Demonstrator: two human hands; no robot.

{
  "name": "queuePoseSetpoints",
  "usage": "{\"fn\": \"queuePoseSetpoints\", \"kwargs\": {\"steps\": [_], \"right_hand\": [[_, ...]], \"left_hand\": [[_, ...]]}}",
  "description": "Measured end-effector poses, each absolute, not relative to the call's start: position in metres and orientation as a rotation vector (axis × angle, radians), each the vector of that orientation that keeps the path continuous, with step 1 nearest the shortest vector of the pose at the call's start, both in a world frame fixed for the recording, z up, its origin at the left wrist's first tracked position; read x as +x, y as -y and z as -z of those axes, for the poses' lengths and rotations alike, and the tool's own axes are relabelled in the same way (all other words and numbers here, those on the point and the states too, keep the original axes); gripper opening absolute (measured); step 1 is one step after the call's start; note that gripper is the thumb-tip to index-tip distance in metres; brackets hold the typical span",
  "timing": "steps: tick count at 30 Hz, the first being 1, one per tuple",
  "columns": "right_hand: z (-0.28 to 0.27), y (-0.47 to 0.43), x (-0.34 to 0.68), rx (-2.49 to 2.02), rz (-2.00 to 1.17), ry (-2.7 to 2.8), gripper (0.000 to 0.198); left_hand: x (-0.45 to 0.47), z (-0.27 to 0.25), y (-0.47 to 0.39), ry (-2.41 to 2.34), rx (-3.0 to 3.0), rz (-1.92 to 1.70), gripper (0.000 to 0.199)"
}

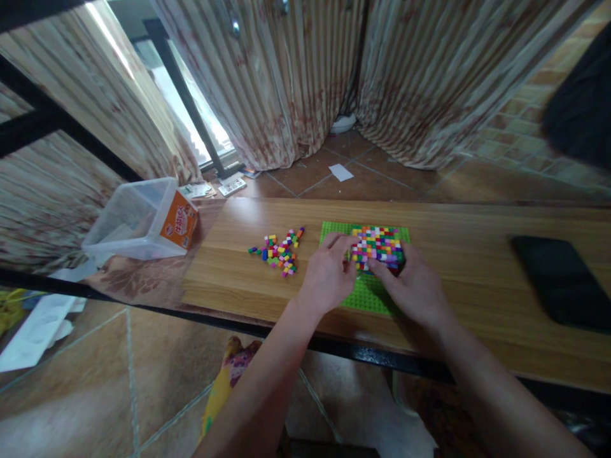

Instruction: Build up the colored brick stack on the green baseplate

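A multicoloured block of small toy bricks [377, 242] covers the upper part of a green studded baseplate [367, 298]. My left hand [329, 270] is at the block's left edge, its fingers curled against the bricks. From the right side, my right hand [416, 286] grips the block, thumb along the front edge and fingers round the far right corner. The fingertips are partly hidden, so any single brick in them cannot be made out. To the left of my left hand lies a loose pile of small coloured bricks [279, 253] on the wooden table [229, 270].
A clear plastic box [131, 207] with an orange label lies beyond the table's left end. On the right of the table is a black flat device [561, 277]. Curtains [296, 76] hang behind, and a white paper [340, 172] lies on the tiled floor.
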State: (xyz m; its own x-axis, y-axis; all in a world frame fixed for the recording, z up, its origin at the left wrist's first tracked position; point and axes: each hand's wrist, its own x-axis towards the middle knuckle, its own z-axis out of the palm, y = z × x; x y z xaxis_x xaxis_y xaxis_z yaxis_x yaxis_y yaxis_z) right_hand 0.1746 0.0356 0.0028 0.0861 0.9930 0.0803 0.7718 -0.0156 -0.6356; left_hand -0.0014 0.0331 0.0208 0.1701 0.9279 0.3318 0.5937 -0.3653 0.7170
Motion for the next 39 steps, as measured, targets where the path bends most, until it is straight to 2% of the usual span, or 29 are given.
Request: {"fn": "queuePoseSetpoints", "kwargs": {"steps": [8, 27, 39], "right_hand": [[-0.006, -0.036, 0.173, -1.795, -0.614, 1.687, 0.078], [-0.005, -0.035, 0.163, -1.833, -0.508, 1.681, 0.075], [-0.008, -0.035, 0.164, -1.824, -0.599, 1.653, 0.083]], "left_hand": [[-0.001, -0.022, -0.033, -1.433, 1.974, -1.074, 0.037], [-0.001, -0.019, -0.033, -1.478, 1.951, -1.019, 0.033], [-0.002, -0.019, -0.033, -1.394, 1.806, -1.147, 0.025]]}}
